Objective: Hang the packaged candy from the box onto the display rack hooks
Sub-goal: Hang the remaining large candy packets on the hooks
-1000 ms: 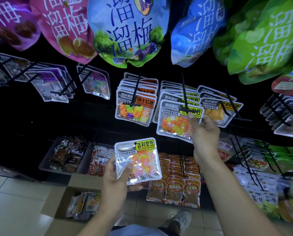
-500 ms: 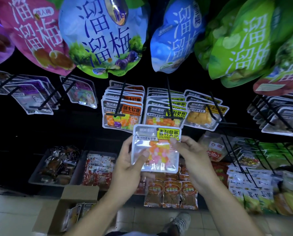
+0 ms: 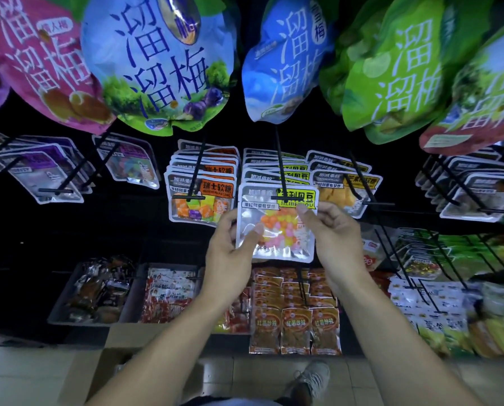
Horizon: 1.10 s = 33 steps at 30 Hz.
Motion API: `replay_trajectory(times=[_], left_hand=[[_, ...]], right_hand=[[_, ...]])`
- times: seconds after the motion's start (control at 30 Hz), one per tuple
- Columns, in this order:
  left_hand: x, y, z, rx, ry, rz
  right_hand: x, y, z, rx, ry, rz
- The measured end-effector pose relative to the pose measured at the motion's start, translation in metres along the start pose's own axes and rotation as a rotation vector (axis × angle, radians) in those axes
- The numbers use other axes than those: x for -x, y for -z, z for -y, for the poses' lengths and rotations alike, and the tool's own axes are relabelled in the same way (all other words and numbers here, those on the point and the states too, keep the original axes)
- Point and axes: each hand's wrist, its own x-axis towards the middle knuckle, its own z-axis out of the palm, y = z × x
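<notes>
A clear candy packet [image 3: 277,227] with a yellow label and orange, pink and yellow sweets is held up at the middle of the rack. My left hand [image 3: 233,253] grips its lower left edge and my right hand [image 3: 329,230] pinches its upper right side. The packet's top sits at the crossbar tip of a black display hook [image 3: 281,171], in front of several matching packets [image 3: 269,174] hanging on that hook. The cardboard box [image 3: 110,373] stands open on the floor at lower left, its contents mostly hidden by my left arm.
Neighbouring hooks carry orange-label packets [image 3: 201,197] on the left and mango packets [image 3: 344,191] on the right. Large plum bags [image 3: 162,65] hang overhead. Trays of snacks [image 3: 92,291] and orange sachets [image 3: 294,326] fill the lower shelf. My shoe [image 3: 312,379] is on the tiled floor.
Both hands have lifted the packet from waist height up to the middle hook; my right hand moved from the hanging packets onto the held packet's upper right side.
</notes>
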Motion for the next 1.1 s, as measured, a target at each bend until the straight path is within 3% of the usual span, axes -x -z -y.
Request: replay_trajectory(times=[0.2, 0.5, 1.1], left_hand=[[0.007, 0.007, 0.014, -0.045, 0.042, -0.032], [0.005, 0.008, 0.007, -0.174, 0.072, 0.044], [0.0, 0.004, -0.005, -0.215, 0.074, 0.077]], right_hand=[[-0.002, -0.001, -0.003, 0.049, -0.006, -0.033], [-0.003, -0.01, -0.012, 0.058, -0.021, -0.073], [-0.005, -0.013, -0.005, 0.014, 0.038, -0.142]])
